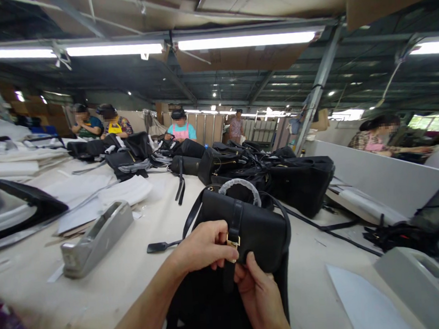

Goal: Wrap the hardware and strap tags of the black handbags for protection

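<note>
On one bag [273, 233], one buckle (gold) [233, 240], one left hand [204, 245], one right hand [259, 293]

Single head-worn view, wide, facing forward and down across the desk [113, 284], hands [204, 244] close at lower centre, ceiling lights [246, 41] farther off at top.

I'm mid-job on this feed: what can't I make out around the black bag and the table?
All in the head view:
- Part of the buckle: covered by the left hand.
- Whether the right hand grips the strap end: its fingertips are partly hidden.
- The bottom of the black bag: dark, cut off by the lower edge.
- The purple item: blurred, cut off by the left edge.
</note>
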The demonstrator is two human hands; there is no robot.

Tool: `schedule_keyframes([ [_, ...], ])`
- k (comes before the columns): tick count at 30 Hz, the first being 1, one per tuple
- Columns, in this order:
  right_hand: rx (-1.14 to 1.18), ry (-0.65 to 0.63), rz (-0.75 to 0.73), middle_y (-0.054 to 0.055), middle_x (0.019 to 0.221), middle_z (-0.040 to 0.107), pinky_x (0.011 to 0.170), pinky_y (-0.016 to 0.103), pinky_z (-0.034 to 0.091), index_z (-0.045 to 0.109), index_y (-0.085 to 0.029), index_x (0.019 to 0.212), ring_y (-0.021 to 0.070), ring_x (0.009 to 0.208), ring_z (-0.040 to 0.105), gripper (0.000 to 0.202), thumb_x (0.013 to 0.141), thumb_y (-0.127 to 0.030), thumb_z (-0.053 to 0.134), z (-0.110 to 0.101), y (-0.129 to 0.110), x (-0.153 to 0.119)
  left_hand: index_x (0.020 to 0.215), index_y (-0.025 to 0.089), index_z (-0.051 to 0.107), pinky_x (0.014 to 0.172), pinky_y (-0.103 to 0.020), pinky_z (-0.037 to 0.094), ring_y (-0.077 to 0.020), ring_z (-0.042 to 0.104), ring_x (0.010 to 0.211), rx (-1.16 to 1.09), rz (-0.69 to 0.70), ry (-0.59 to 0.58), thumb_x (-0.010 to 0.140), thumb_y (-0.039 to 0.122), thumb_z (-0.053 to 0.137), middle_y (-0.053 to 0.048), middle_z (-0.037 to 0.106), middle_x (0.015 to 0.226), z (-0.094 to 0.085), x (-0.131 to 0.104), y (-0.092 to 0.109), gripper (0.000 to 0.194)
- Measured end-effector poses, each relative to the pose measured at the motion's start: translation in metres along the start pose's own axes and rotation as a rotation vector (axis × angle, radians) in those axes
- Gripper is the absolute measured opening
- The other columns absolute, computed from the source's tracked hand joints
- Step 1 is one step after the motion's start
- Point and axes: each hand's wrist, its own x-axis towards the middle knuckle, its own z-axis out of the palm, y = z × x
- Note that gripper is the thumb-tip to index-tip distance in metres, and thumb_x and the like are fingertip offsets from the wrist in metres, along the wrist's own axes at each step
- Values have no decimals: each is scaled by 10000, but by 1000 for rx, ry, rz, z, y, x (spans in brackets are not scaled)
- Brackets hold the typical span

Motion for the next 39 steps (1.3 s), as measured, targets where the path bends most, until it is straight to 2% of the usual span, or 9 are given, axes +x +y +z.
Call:
schedule_keyframes([
  [12,77,39,50,108,957,776,894,367,538,753,-137,974,235,897,722,364,767,-437,761,-7,5,2,778,202,446,410,-173,359,-87,474,402,-13,-7,-76,740,199,526,75,532,493,-1,6,-19,88],
  [15,66,43,53,113,955,776,855,374,556,758,-138,954,245,876,728,369,764,-454,758,-7,5,3,806,205,452,429,-182,362,-102,497,423,31,-25,-2,756,196,487,67,544,505,2,3,-20,61],
  [18,73,27,71,118,1009,767,887,407,548,746,-152,1010,267,951,716,389,769,-457,754,-4,2,3,764,207,472,448,-204,360,-125,537,472,154,-34,127,807,365,541,47,564,542,8,-1,-14,178],
  [22,97,24,67,98,1005,770,961,427,515,740,-166,1027,276,1045,686,358,777,-422,756,-2,1,2,676,203,473,456,-209,302,-136,535,540,379,-10,306,628,411,752,46,548,575,13,-3,-7,351],
  [27,21,71,39,101,960,775,897,400,540,746,-145,980,255,915,720,403,720,-449,798,-4,5,3,752,202,465,426,-199,369,-120,515,419,19,-54,33,712,290,629,59,558,507,2,3,-20,191],
  [29,-3,110,23,101,956,774,873,382,546,744,-141,974,243,896,719,431,693,-460,813,-4,8,4,767,196,481,437,-200,379,-120,523,427,12,-32,4,733,260,590,48,575,525,-1,2,-23,131],
  [31,-15,157,-16,98,975,771,837,372,555,740,-145,977,237,879,719,443,680,-464,820,-5,10,7,759,193,506,483,-210,398,-128,549,466,121,-14,63,775,224,532,28,595,559,0,-1,-22,44],
  [36,-20,219,-75,87,960,773,856,393,555,732,-155,987,257,926,714,438,681,-454,824,-4,14,10,761,198,548,702,-327,456,-259,669,756,662,-82,362,848,174,442,-100,675,748,30,-8,-11,139],
  [39,-8,163,-78,92,998,767,873,417,556,716,-155,1048,274,961,710,488,687,-468,818,-3,13,9,854,182,572,720,-383,468,-329,680,803,769,-145,355,838,167,445,-153,691,799,43,-5,-7,130],
])
